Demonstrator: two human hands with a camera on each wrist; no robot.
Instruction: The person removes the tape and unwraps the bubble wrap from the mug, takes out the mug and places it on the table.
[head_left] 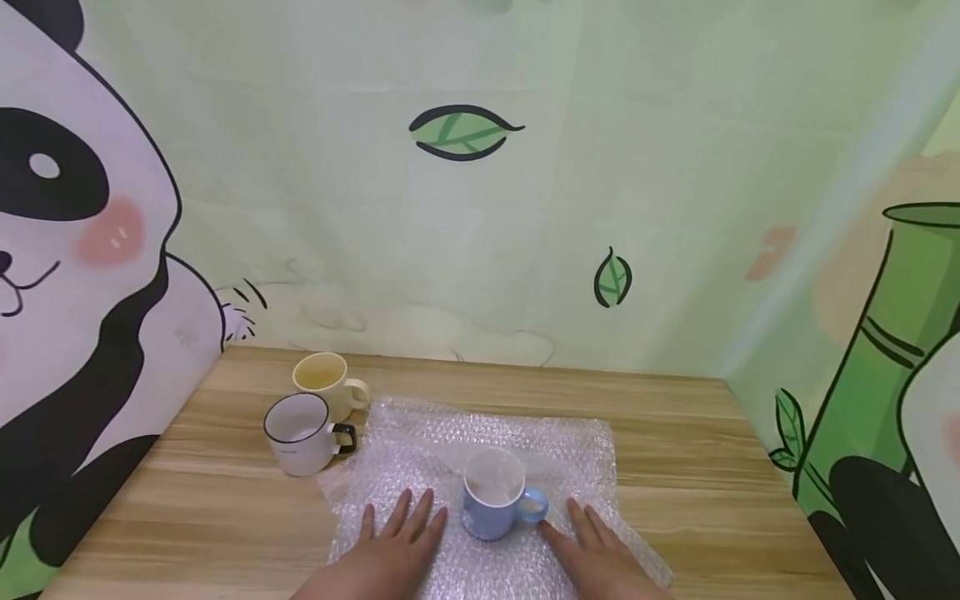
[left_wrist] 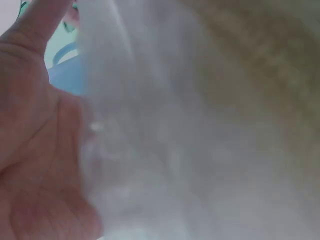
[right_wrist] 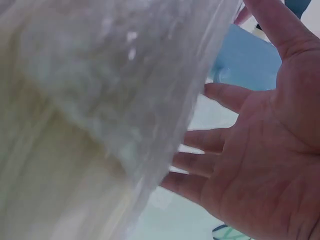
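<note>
A light blue mug with a white inside stands upright on a sheet of bubble wrap, its handle to the right. To its left, my left hand lies palm down on the wrap with spread, straight fingers. My right hand rests on the wrap on the other side, fingers straight, thumb close to the mug's handle. In the left wrist view the palm faces blurred wrap, and a bit of blue mug shows behind. The right wrist view shows extended fingers against the wrap, the mug beyond.
A white mug with a black rim and handle stands on the wooden table, left of the wrap. Just behind it is a cream-yellow mug. A printed panda-and-bamboo backdrop hangs behind the table's back edge.
</note>
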